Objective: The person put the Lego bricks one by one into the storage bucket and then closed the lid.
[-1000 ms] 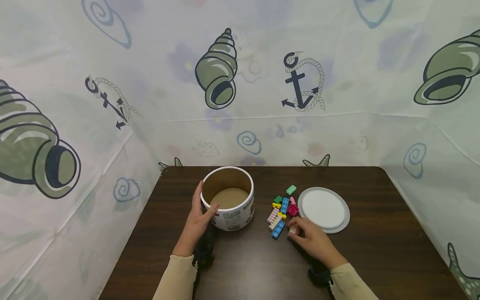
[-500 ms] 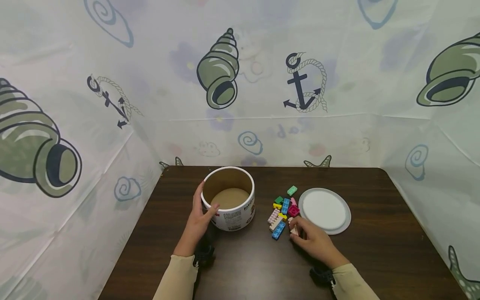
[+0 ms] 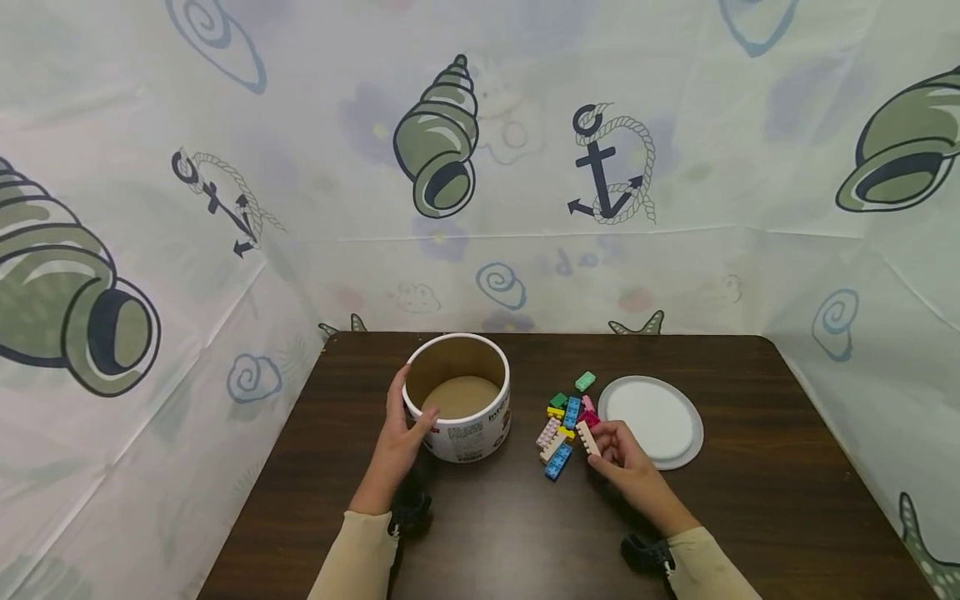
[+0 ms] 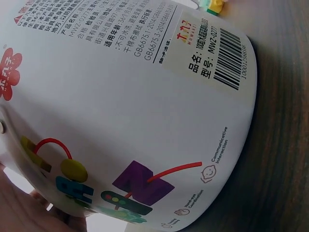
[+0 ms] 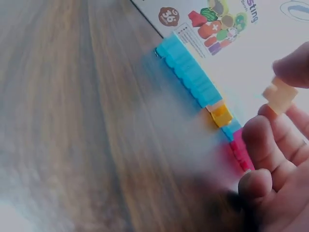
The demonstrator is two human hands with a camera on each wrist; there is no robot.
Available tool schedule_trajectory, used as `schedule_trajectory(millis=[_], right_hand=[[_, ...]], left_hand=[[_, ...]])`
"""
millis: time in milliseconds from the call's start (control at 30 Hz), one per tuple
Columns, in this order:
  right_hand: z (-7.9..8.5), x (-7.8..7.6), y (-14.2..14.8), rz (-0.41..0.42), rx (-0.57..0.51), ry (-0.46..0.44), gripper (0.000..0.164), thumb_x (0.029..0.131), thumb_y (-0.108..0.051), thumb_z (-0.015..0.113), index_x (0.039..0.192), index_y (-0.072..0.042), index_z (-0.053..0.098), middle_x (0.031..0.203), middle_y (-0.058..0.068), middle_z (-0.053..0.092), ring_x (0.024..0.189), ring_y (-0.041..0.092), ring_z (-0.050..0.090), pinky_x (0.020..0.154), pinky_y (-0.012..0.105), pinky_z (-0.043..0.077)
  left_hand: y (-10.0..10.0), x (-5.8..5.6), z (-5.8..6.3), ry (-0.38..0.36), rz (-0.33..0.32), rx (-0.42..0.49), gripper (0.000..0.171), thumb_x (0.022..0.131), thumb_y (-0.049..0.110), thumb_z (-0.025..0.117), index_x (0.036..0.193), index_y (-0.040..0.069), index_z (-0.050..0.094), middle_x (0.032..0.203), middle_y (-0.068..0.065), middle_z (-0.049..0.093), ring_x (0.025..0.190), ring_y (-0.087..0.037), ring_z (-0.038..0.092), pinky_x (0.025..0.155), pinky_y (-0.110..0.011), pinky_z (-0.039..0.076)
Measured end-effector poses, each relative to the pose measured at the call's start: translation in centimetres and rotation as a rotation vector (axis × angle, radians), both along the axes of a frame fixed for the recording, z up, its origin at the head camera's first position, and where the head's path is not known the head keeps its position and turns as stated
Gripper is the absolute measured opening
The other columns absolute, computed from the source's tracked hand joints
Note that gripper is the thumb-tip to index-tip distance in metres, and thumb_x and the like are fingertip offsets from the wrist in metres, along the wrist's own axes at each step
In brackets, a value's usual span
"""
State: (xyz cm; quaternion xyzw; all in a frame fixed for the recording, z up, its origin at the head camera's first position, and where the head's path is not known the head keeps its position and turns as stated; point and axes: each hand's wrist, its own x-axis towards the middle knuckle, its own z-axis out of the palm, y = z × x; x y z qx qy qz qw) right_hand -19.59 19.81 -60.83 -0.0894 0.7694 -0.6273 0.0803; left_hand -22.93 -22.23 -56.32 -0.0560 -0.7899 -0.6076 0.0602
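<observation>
A white round tub (image 3: 467,440) with an open top and printed side stands at the left of the table. My left hand (image 3: 399,446) grips its near-left side, thumb at the rim. In the left wrist view the tub's printed wall (image 4: 120,92) fills most of the picture, and part of my left hand (image 4: 21,208) shows at the lower left. My right hand (image 3: 633,475) pinches a long beige toy brick (image 3: 587,439) between thumb and fingers, beside the brick pile. The right wrist view shows this beige brick (image 5: 282,98) end-on at the fingertips.
Left of the right hand lie several bricks, among them a blue brick (image 3: 558,462), a yellow brick (image 3: 555,412) and a light green brick (image 3: 585,382). A white round lid (image 3: 651,415) lies behind the right hand on the dark wooden table (image 3: 495,533). A patterned sheet (image 3: 525,183) surrounds the table.
My right hand has turned the beige brick so that its studded length now shows, and has shifted slightly to the right. The left hand keeps its hold on the tub.
</observation>
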Motion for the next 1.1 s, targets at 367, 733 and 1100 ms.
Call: schedule_trajectory(millis=[367, 733, 1100], right_hand=[[3.8, -0.3, -0.6, -0.070, -0.165, -0.106, 0.040, 0.111, -0.040, 0.062, 0.139, -0.011, 0.059, 0.119, 0.028, 0.057, 0.092, 0.028, 0.061, 0.079, 0.033, 0.057], [8.7, -2.8, -1.1, -0.075, -0.184, 0.103, 0.048, 0.110, -0.027, 0.067, 0.149, -0.007, 0.047, 0.124, 0.011, 0.050, 0.092, 0.027, 0.057, 0.077, 0.026, 0.055], [9.3, -4.5, -3.5, -0.166, -0.361, -0.020, 0.047, 0.108, -0.034, 0.069, 0.147, -0.010, 0.057, 0.128, 0.002, 0.056, 0.094, 0.018, 0.058, 0.079, 0.024, 0.054]], left_hand=[[0.2, -0.1, -0.5, 0.005, -0.002, 0.020, 0.086, 0.107, 0.030, 0.070, 0.171, 0.048, 0.016, 0.181, 0.003, 0.011, 0.166, -0.041, 0.017, 0.129, -0.074, 0.015], [0.1, -0.3, -0.2, 0.019, -0.007, 0.025, 0.087, 0.107, 0.028, 0.071, 0.172, 0.045, 0.015, 0.181, -0.005, 0.012, 0.160, -0.040, 0.025, 0.119, -0.053, 0.044], [0.3, -0.1, -0.2, 0.012, -0.009, 0.024, 0.086, 0.107, 0.029, 0.069, 0.172, 0.045, 0.014, 0.181, 0.000, 0.011, 0.166, -0.039, 0.015, 0.127, -0.076, 0.015]])
